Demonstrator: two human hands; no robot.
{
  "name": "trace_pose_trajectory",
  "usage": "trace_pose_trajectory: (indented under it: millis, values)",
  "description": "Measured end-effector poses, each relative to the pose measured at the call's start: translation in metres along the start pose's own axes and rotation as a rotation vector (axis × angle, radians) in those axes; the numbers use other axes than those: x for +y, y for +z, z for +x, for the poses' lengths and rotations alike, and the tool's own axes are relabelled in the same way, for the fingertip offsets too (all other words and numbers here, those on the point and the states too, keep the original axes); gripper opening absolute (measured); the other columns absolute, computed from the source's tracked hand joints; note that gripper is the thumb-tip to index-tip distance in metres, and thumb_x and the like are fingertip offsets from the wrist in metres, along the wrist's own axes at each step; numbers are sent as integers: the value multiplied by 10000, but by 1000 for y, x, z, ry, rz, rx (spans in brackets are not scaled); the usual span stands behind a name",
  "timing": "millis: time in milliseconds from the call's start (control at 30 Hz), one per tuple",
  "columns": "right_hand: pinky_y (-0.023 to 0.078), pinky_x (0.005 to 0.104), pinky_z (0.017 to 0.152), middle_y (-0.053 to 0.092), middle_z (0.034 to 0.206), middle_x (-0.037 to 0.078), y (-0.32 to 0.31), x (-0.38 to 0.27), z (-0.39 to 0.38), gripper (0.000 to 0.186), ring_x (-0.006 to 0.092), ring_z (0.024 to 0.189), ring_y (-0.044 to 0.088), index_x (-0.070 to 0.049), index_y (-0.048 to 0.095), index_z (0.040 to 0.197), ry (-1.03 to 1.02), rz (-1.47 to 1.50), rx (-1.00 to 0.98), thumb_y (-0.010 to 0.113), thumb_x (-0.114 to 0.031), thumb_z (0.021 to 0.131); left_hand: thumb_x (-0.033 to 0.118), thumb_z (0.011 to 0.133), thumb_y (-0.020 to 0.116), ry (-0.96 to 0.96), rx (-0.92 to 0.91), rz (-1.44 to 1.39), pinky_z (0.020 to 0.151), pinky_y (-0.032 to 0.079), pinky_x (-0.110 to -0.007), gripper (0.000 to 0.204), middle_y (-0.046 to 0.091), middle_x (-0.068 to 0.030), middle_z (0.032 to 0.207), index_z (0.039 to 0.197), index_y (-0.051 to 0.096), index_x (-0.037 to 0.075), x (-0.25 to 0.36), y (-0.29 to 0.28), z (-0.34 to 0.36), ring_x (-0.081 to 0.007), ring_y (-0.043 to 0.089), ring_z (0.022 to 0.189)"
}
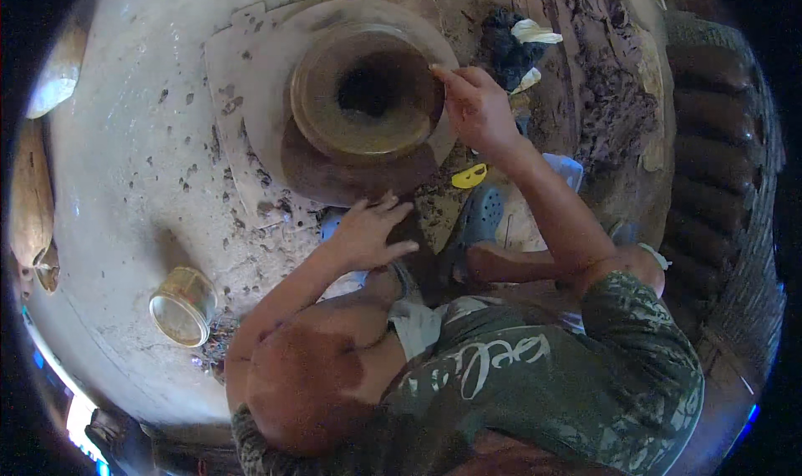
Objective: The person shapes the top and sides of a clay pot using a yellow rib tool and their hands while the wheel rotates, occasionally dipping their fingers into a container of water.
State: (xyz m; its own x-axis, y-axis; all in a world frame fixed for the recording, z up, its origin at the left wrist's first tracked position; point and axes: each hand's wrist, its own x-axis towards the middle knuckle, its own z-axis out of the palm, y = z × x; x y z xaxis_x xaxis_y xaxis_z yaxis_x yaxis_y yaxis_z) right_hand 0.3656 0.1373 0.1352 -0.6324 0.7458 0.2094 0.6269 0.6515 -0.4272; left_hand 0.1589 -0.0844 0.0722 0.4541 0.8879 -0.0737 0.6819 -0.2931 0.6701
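Note:
A large wet brown clay pot (338, 172) stands in front of me, its wide flared rim around a dark round opening. Beneath it lies a round pale base (269, 108). My right hand (479, 113) reaches over the pot's right side, its fingers curled and closed on the rim. What the thumb does under the lip is hidden. Low at the near side of the pot is my left hand (368, 232), with fingers and thumb spread; its fingertips lie close to the pot's lower wall, and whether they touch cannot be told.
A small tub (182, 307) stands on the floor at left. Right of the pot are a yellow scraper-like piece (469, 176), a dark bundle (503, 48) with pale scraps, and heaped wet clay (618, 100). My grey clog (483, 215) is close by. Dark ribbed objects (710, 134) line the far right.

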Motion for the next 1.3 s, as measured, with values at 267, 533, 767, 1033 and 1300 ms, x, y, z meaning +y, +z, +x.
trace_pose_trajectory:
  millis: [267,533,767,1033,1300]
  values:
    - [572,438,799,687,1023,178,-1,15,-3,501,377,919,682,-97,682,1340,-29,-15,23,674,20,853,416,811,779,-393,196,557,1137,364,-586,679,685,-268,1230,1294,649,-43,-75,-103,7,-401,626,1203]
    - [566,436,798,685,1019,183,5,3,10,512,372,915,680,-97,682,1349,-62,20,37,649,40,857,560,794,786,-41,-99,-3,1107,402,-571,702,668,-233,1307,1245,716,27,9,-26,9,-404,614,1236]
    - [564,441,783,678,1023,180,2,4,2,511,372,904,679,-94,677,1353,-43,18,14,662,35,859,469,789,811,-568,2,159,1073,445,-537,542,650,-189,1334,1211,758,134,-75,-90,9,-385,576,1272]
    - [568,432,804,674,1044,184,-3,0,-5,523,375,927,682,-86,662,1365,30,-5,-74,669,25,854,596,906,662,-123,-61,-114,1043,438,-540,625,732,-190,1162,1236,739,71,8,-14,11,-390,687,1089]
    - [570,435,804,673,1052,189,-8,8,-11,473,371,919,685,-77,680,1337,20,27,-20,662,15,873,408,868,712,-308,-69,342,984,458,-548,377,756,-166,942,1116,799,138,-64,-99,20,-388,703,919]
